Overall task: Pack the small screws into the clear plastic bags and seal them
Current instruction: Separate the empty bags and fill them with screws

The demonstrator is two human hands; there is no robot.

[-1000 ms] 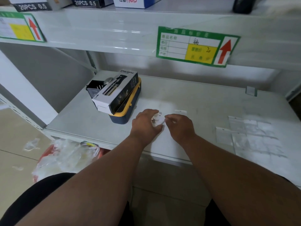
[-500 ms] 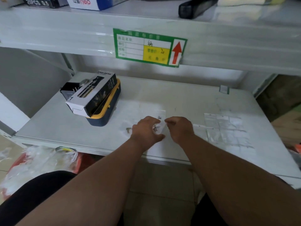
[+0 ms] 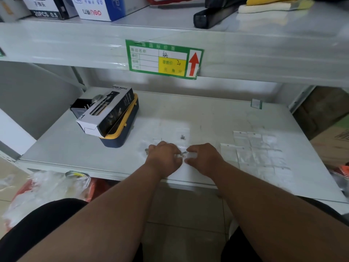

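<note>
Hands unmoved since a moment ago: left hand (image 3: 164, 155) and right hand (image 3: 204, 156) both pinch the bag (image 3: 182, 154) of screws between them. Box (image 3: 105, 108) far left reads "SPRAY BOTTLE".

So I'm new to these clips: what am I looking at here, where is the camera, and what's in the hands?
There is no machine here. A person works with two bare hands, and the single camera sits on their head, looking forward and down, so the forearms reach in from the bottom of the picture.

The left hand and right hand meet at the front of a pale shelf. Between the fingertips is a small clear bag with a few metal screws inside; both hands pinch it. Whether it is sealed, I cannot tell.

To the right lies a spread of flat clear bags. Just behind the hands lies another bag with screws. At the left back, a spray bottle box rests tilted on a blue and yellow case. A green price label hangs from the shelf above.
</note>
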